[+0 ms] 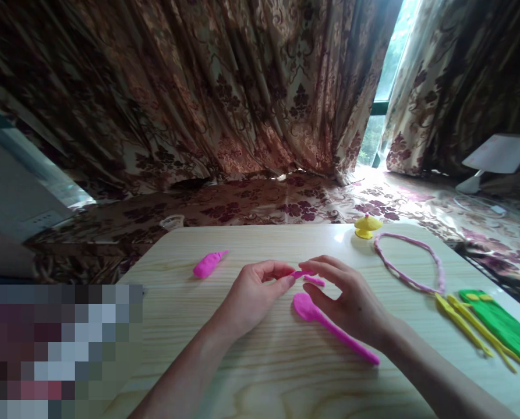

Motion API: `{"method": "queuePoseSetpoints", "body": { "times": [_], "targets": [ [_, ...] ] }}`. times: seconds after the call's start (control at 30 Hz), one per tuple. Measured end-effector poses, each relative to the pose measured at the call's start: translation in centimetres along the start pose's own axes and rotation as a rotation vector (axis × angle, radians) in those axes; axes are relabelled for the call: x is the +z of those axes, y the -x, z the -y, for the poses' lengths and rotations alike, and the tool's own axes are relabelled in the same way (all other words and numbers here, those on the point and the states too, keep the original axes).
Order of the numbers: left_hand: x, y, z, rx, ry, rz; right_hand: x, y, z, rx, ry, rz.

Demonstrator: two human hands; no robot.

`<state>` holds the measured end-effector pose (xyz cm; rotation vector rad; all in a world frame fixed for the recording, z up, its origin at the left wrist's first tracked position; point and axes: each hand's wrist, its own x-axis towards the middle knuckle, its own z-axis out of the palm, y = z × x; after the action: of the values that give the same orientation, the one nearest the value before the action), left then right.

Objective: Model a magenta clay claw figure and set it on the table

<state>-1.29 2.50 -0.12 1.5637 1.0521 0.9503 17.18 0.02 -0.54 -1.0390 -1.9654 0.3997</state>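
Observation:
My left hand (260,291) pinches a small, thin strip of pink modelling clay (302,273) between thumb and fingertips, above the table. At the strip's other end is my right hand (351,297), its thumb and fingers spread apart. Its fingertips are close to the strip; whether they touch it I cannot tell. Just under them lies a short pink clay stick (314,281). A pink clay spoon shape (336,329), with a flat round head and long handle, rests on the tabletop below my right hand. Off to the left lies a pink clay lump (207,266) with a pointed tip.
A yellow clay piece on a foot (364,227) stands at the table's back edge. Right of my hands lie a twisted pale-purple clay ring (410,278), yellow clay strips (463,326) and a green clay slab (502,326). Behind the wooden table (167,326) are curtains and a lamp (498,154).

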Motion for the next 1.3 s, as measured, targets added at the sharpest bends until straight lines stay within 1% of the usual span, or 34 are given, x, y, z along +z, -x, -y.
{"method": "queuePoseSetpoints", "body": {
  "times": [0.1,0.27,0.47,0.57,0.67,0.77,0.83,0.97,1.13,1.3],
  "targets": [
    [0.3,0.3,-0.3,-0.054,0.069,0.041,0.2,0.0,0.4,0.008,-0.068,0.000],
    [0.1,0.5,-0.7,-0.114,0.183,0.120,-0.1,0.0,0.1,0.078,-0.144,-0.065],
    [0.2,0.5,-0.6,-0.114,0.223,0.071,0.2,0.0,0.1,0.069,-0.220,-0.114],
    [0.5,0.6,-0.4,-0.132,0.230,0.079,0.5,0.0,0.1,0.063,-0.256,-0.150],
    [0.9,0.7,-0.4,-0.158,0.316,0.125,0.7,0.0,0.2,0.038,-0.238,-0.128],
    [1.1,0.7,-0.7,-0.179,0.435,0.169,0.7,0.1,0.2,0.011,-0.183,-0.057],
    [1.2,0.7,-0.9,-0.181,0.497,0.178,0.7,0.2,0.2,-0.018,-0.136,-0.018],
    [1.3,0.7,-1.0,-0.179,0.529,0.161,0.6,0.2,0.1,-0.066,-0.049,-0.011],
    [1.3,0.7,-0.6,-0.200,0.615,0.169,0.5,0.2,0.0,-0.117,-0.057,-0.044],
    [1.3,0.5,-0.5,-0.229,0.600,0.066,0.2,0.1,0.3,-0.072,-0.086,-0.030]
  ]
}}
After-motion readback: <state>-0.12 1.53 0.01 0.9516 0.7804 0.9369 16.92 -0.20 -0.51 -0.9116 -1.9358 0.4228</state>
